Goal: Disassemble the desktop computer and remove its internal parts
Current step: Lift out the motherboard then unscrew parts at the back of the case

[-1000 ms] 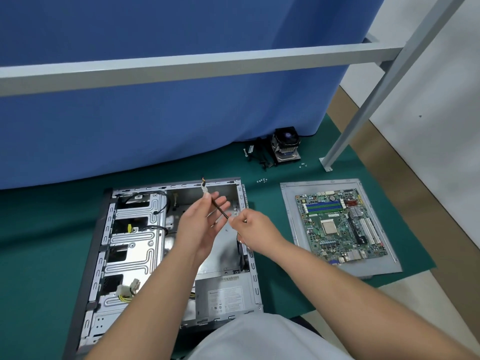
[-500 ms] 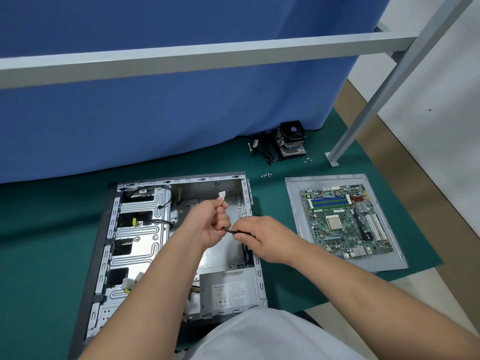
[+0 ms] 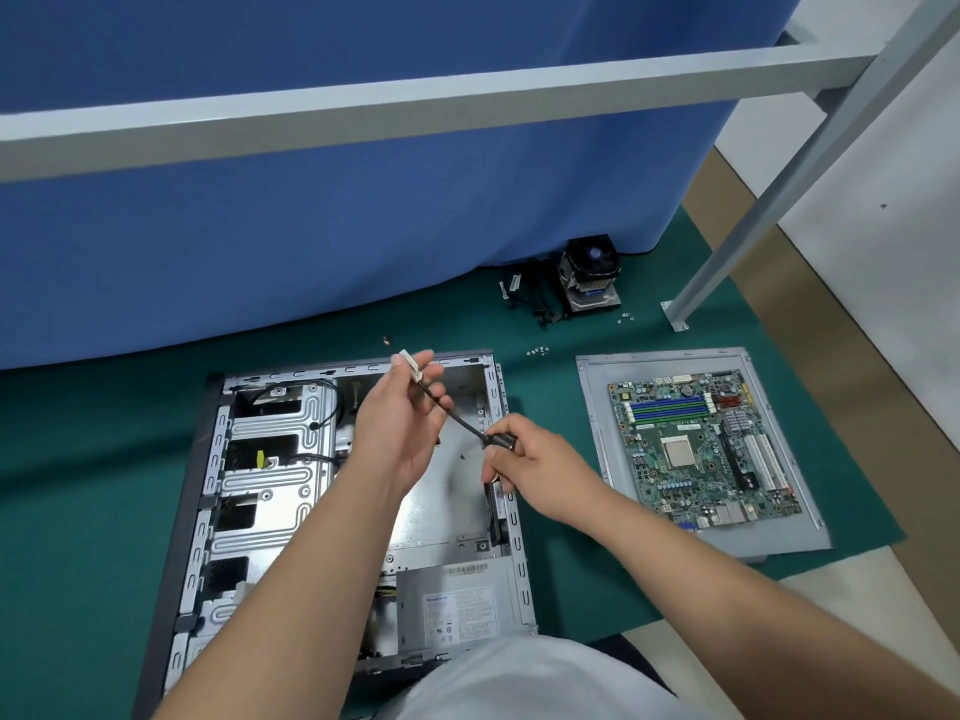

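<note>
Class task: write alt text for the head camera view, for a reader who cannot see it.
Two bare hands hold a short black cable above an open desktop computer case on a green mat: the left hand pinches its white connector, the right hand grips its other end. A removed motherboard lies on a metal panel to the right.

Even, diffuse overhead lighting; the scene is bright with no strong directional source. Shadows are soft and short: a faint one lies under the forearms on the computer case (image 3: pixel 322 491) floor. Mild glare shows on the bare metal drive cage (image 3: pixel 270 459) and on the grey frame bar (image 3: pixel 415 106). Wide-angle distortion bows the bar and stretches the edges. Focus is fair at centre; the motherboard (image 3: pixel 701 449) print and far cooler (image 3: pixel 592 275) look soft, with compression smearing.
</note>
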### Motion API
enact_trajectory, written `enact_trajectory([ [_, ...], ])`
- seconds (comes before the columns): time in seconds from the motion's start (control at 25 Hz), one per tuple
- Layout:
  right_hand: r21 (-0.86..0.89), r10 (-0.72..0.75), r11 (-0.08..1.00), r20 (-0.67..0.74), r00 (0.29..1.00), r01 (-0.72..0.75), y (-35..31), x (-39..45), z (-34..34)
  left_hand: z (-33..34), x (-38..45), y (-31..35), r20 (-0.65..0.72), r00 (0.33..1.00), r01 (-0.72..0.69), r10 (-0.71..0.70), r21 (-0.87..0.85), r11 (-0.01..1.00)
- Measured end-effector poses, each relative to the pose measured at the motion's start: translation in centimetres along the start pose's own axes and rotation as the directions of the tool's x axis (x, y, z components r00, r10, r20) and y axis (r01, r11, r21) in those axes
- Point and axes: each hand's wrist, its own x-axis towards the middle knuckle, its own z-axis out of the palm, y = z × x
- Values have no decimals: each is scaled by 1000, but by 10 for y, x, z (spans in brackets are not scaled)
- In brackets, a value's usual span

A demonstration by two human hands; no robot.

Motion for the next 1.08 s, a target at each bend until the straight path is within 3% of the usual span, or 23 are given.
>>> enact_trajectory([
  [0.12, 1, 23, 1000, 10, 1000, -23, 1, 6, -2, 3, 7, -4, -11, 999, -48, 48, -83, 995],
  [0.48, 6, 50, 999, 27, 998, -50, 3, 9, 9, -6, 16, -5, -80, 991, -101, 111, 118, 988],
  [0.72, -32, 69, 997, 37, 997, -68, 5, -1, 12, -15, 16, 2, -78, 992, -102, 102, 0, 995],
  [1.08, -22, 78, 997, 22, 997, -78, 8, -11, 11, -28, 23, -6, -152, 987, -36, 54, 119, 992],
])
